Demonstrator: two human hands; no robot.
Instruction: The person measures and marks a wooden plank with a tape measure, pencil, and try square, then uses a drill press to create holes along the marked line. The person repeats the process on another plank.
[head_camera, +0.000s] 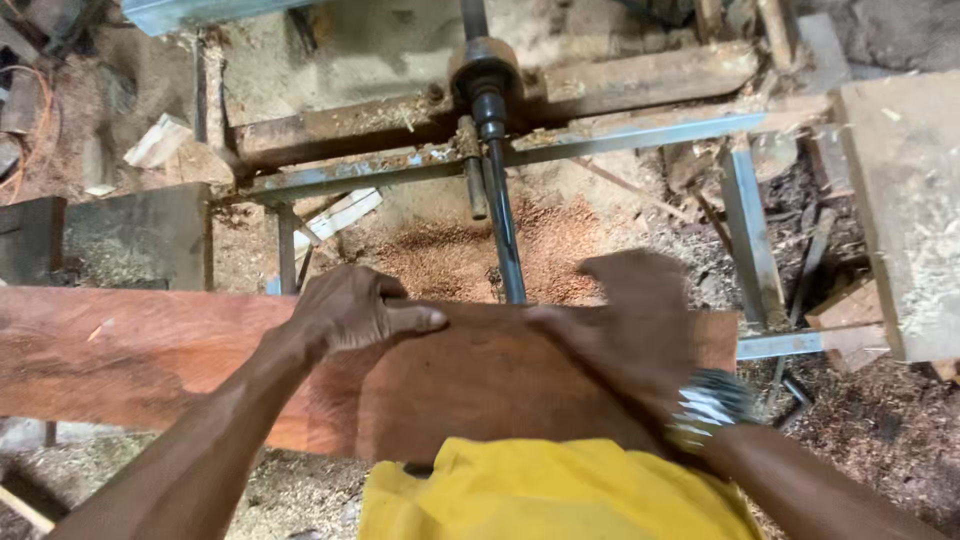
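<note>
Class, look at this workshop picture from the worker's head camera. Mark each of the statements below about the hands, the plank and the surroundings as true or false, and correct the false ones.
1. The left hand rests on the reddish wooden plank. True.
2. The right hand holds a hammer. False: it lies flat on the plank, blurred, with no tool in it.
3. A dark metal shaft runs from the machine frame toward the plank's far edge. True.
4. The ground under the frame is swept clean. False: sawdust lies heaped there.
5. The right wrist carries a metal watch band. True.
6. The person wears a blue shirt. False: the shirt is yellow.
</note>
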